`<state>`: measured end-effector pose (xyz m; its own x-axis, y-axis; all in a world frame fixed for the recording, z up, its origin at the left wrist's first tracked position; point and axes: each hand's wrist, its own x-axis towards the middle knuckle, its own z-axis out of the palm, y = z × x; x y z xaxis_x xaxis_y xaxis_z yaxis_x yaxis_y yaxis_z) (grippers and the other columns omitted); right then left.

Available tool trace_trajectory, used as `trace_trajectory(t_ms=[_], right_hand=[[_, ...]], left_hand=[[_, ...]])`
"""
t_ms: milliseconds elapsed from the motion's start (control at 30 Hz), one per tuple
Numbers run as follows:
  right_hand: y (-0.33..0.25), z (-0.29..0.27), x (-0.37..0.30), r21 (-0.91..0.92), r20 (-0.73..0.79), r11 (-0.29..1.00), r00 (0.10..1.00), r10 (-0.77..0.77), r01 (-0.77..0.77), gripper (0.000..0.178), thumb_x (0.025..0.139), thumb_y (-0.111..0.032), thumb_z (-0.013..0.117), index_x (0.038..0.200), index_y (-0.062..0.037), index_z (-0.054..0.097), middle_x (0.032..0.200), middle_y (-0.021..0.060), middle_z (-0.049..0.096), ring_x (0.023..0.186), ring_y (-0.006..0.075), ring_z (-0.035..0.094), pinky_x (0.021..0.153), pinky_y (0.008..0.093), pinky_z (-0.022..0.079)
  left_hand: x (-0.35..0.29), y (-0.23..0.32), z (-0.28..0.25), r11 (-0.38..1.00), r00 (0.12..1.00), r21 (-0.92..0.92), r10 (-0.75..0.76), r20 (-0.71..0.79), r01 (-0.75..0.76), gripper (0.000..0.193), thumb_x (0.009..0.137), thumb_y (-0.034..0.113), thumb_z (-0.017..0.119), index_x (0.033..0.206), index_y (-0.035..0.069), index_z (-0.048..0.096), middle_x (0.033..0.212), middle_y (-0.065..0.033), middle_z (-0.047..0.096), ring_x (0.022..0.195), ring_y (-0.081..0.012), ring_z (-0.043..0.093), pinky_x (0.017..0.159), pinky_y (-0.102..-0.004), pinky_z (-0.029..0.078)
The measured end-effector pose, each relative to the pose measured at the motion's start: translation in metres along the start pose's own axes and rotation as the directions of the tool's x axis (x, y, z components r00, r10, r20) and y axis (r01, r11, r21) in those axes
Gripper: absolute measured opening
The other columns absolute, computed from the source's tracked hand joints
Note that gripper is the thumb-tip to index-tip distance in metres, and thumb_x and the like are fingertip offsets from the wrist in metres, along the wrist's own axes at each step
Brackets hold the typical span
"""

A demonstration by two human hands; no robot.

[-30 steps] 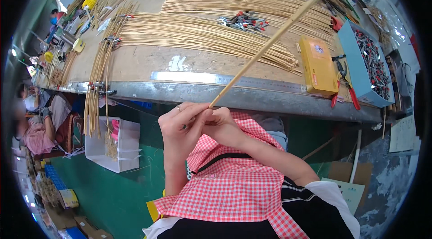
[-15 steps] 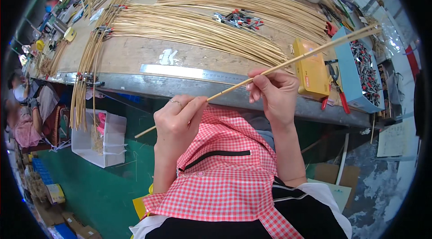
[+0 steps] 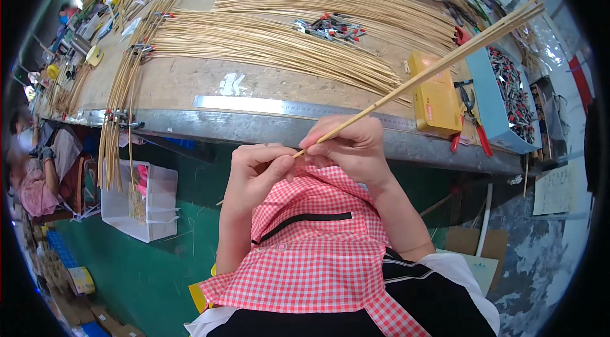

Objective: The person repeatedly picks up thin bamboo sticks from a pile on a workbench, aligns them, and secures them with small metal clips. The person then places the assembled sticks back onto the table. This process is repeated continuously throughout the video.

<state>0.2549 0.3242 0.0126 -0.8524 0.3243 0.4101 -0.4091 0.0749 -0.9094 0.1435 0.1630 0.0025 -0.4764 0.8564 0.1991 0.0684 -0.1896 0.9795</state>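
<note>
A long, thin tan bamboo stick (image 3: 432, 71) slants up to the right across the front of the bench, its far end fanning into several strands. My left hand (image 3: 255, 179) pinches it near its lower end, thumb against the fingers. Right beside it, my right hand (image 3: 352, 149) is closed round the stick too, fingertips almost touching the left ones. Fingers hide most of the lower end. Behind the hands lies a steel ruler (image 3: 241, 104) along the bench edge. The stick passes above a yellow box (image 3: 438, 105).
Long bundles of bamboo strips (image 3: 267, 41) cover the bench (image 3: 184, 83), with a heap of small clips (image 3: 330, 27) on them. Clamped strips (image 3: 117, 127) hang over the edge at left. Red-handled pliers (image 3: 470, 114) and a blue box of clips (image 3: 508, 108) sit right; a white bin (image 3: 143, 210) stands below.
My right hand has slid down and left along the stick to meet my left hand. The stick's far end has risen and tilts more steeply. My left hand has turned, its thumb now on top.
</note>
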Motion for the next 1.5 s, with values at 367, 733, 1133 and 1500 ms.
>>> trace_trajectory(t_ms=[367,733,1133,1500], right_hand=[[0.054,-0.108,0.13,-0.868,-0.169,0.468,0.985,0.033,-0.165,0.022,0.083,-0.011,0.063,0.102,-0.0025,0.068,0.087,0.0171,0.067,0.077,0.0314,0.065,0.075,0.0417,0.05],[0.098,-0.114,0.173,-0.997,-0.065,0.043,0.997,0.03,-0.066,0.014,0.084,-0.003,0.052,0.088,-0.0007,0.065,0.095,0.0206,0.065,0.089,0.0375,0.064,0.075,0.0437,0.053],[0.047,-0.05,0.046,-0.522,-0.086,0.804,0.955,0.284,-0.286,0.017,0.079,-0.002,0.062,0.094,0.0054,0.057,0.08,0.011,0.063,0.061,0.0181,0.062,0.058,0.0327,0.049],[0.017,-0.016,-0.002,-0.01,-0.047,0.936,0.935,0.351,-0.352,0.026,0.084,0.006,0.059,0.109,0.0097,0.061,0.082,0.0049,0.061,0.063,0.0078,0.058,0.055,0.0209,0.048]], left_hand=[[0.001,0.002,-0.017,0.973,0.923,0.227,0.114,-0.369,-0.03,0.013,0.088,0.001,0.06,0.087,-0.007,0.069,0.067,-0.0051,0.061,0.058,-0.0073,0.052,0.05,-0.0203,0.037],[0.001,0.003,-0.027,0.944,0.903,0.32,0.205,-0.379,-0.08,0.013,0.089,0.002,0.06,0.087,-0.007,0.069,0.066,-0.0036,0.06,0.057,-0.0062,0.05,0.049,-0.0196,0.033],[0.004,-0.009,-0.024,0.947,0.908,0.315,0.191,-0.372,-0.07,0.011,0.088,0.0,0.059,0.088,-0.006,0.069,0.063,-0.0022,0.057,0.055,-0.0047,0.048,0.048,-0.0198,0.032],[0.007,-0.014,-0.009,0.918,0.934,0.397,0.156,-0.321,-0.017,0.013,0.089,0.003,0.06,0.088,-0.006,0.069,0.068,-0.0026,0.059,0.058,-0.0053,0.05,0.05,-0.0199,0.035]])
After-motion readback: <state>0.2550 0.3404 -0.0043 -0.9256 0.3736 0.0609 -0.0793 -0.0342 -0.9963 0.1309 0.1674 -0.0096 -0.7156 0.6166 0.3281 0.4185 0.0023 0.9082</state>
